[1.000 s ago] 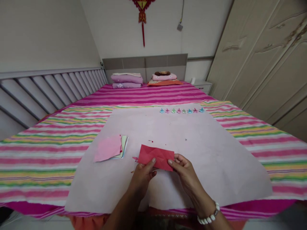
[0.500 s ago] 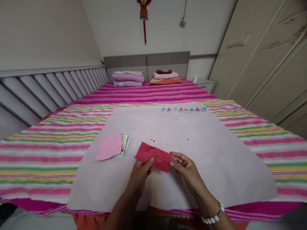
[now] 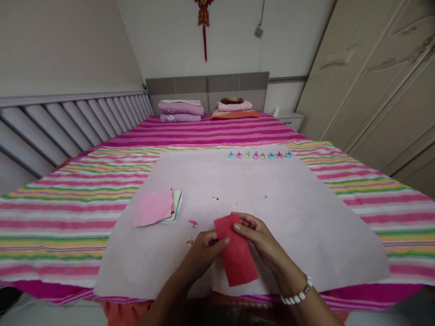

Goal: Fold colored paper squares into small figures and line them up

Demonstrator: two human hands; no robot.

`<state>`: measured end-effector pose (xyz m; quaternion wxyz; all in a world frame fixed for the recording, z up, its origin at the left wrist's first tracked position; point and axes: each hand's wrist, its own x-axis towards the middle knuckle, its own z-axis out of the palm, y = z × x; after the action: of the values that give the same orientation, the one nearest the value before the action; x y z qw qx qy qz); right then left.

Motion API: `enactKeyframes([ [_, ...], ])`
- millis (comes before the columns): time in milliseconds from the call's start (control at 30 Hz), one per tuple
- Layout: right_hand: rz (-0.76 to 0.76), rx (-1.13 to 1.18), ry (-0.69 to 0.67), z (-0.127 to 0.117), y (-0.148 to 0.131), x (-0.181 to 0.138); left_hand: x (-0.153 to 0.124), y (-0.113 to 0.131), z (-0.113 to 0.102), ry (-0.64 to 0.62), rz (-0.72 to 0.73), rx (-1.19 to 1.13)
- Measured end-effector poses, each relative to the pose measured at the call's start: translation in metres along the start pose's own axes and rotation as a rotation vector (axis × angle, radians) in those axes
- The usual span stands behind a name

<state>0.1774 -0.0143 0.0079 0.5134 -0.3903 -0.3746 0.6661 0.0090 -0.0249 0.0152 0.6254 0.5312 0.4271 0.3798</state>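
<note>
Pinched between left hand [image 3: 205, 248] and right hand [image 3: 260, 236], red paper [image 3: 240, 262] slants toward us

We hold the oblong red paper by its upper part, both hands closed on it. Our left thumb lies flat on its face near the left edge, with the fingers curled behind, partly hidden. Our right thumb presses close to the upper right corner, and the fingers bend round behind it. The lower end extends past our grip toward us, over the near part of a large white sheet [image 3: 316, 226]; we cannot tell whether it touches down there.

Just beyond our left hand lie a pink scrap [image 3: 193, 223] and a smaller orange bit [image 3: 189, 242]. Farther left sits a paper stack [image 3: 154, 208], pink on top, with red and pale green edges showing at its right. Along the sheet's far edge, eight small folded pieces [image 3: 256, 155] in blue, pink and green stand in a row. Our right wrist wears a bracelet [image 3: 295, 298] of white beads. Striped cloth [image 3: 61, 222] spreads under the sheet.
</note>
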Motion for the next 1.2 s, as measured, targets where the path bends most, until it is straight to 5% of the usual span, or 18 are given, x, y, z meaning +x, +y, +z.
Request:
enactKeyframes([
  [100,0.084,0.078,-0.048,0.004,0.003,0.0,-0.002,-0.003,0.0,-0.036,0.018,-0.015],
  [433,0.109,0.105,0.003,-0.001,0.009,0.003,0.0,-0.014,-0.003,0.151,-0.091,-0.208],
  [867,0.019,0.229,-0.09,-0.008,0.007,0.005,-0.003,-0.01,-0.005,0.128,-0.174,-0.323],
  [1033,0.078,0.175,0.047,-0.003,0.013,0.01,0.001,-0.011,-0.002,0.237,-0.047,-0.151],
  [1200,-0.245,-0.059,0.337,0.005,-0.006,-0.005,0.006,-0.015,-0.008,0.408,-0.054,-0.338],
])
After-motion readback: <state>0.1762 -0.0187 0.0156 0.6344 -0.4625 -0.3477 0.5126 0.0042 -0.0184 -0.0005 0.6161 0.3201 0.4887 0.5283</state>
